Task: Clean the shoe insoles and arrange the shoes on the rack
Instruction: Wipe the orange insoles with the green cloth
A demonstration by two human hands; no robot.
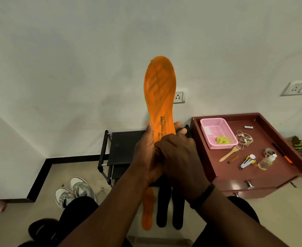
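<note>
Against the wall, a black rack (123, 148), shelves bare where visible; no shoes on it yet. Right of it, a maroon cabinet (253, 182) carrying a pink basket (216, 132) with a yellow cloth (223, 140) inside, plus a wooden fork (230, 153), cords and a small bottle (267, 162). On the floor at left, grey sneakers (75, 191), side by side and well apart from the rack. Nearer the knees, flat on the floor: a second orange insole (147, 211) and two black insoles (170, 207), just beside one another. Held upright in mid-frame, toe up and printed face toward the camera: the orange insole (160, 90). Gripped at the heel by the left hand (147, 155), thumb along the left edge and fingertips wrapped round to the right edge. Right hand (178, 157) curled over the heel zone in front, fingers bent against the insole; whether pinching it, rubbing it or clutching a cloth, cannot tell, palm side hidden. Probably light foam, thin and flexible, standing straight here but likely to flop or fold if held by the toe alone. Probably a slightly grippy fabric face, so little risk of slipping; no fragility to fear, though hard creasing best avoided. Best hold judged to be the thicker heel or across the waist, thumb on one edge and fingers on the other, leaving the forefoot free for wiping. Dark smudges on the forefoot suggest cleaning unfinished.
</note>
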